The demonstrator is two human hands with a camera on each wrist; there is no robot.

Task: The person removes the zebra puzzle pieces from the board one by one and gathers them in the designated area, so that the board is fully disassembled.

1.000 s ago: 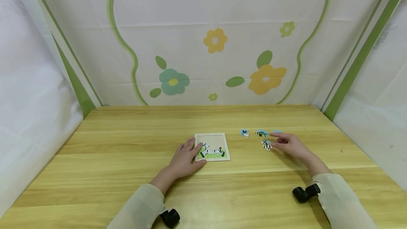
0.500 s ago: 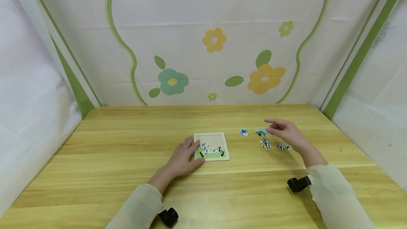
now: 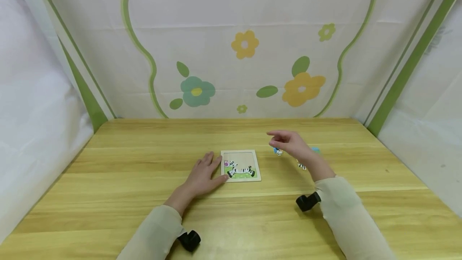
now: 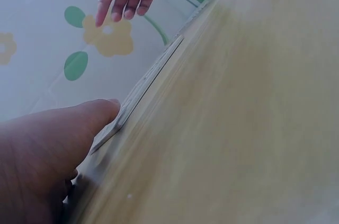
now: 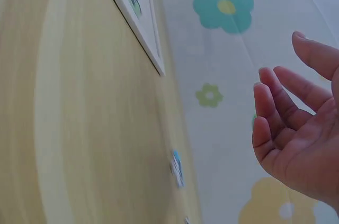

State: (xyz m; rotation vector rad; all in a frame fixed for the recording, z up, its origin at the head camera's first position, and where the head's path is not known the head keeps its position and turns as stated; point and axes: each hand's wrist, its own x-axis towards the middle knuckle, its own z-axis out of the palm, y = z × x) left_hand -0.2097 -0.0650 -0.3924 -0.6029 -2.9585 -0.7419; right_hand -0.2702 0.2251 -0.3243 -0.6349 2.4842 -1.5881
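A square wooden zebra puzzle board [image 3: 258, 167] lies flat, its lower part filled with zebra and grass pieces and its upper part bare wood. My left hand [image 3: 200, 175] rests at its left edge, fingers extended; in the left wrist view the thumb [image 4: 100, 114] touches the board's edge [image 4: 151, 75]. My right hand [image 3: 294, 146] hovers above the table right of the board. Its fingers are loosely bent with nothing between them, as the right wrist view of the hand [image 5: 304, 128] shows. Just under it lies a blue-and-white puzzle piece [image 3: 279, 152].
Another zebra-striped puzzle piece [image 3: 301, 167] is partly covered by my right wrist. Behind that wrist a blue piece [image 3: 315, 150] peeks out. The wooden table [image 3: 144, 147] ends at a flowered cloth wall [image 3: 216, 59], with white cloth at both sides.
My right hand has moved left from the loose pieces toward the board and now hovers over the leftmost one. My left hand has slid slightly left, its fingers now at the board's edge.
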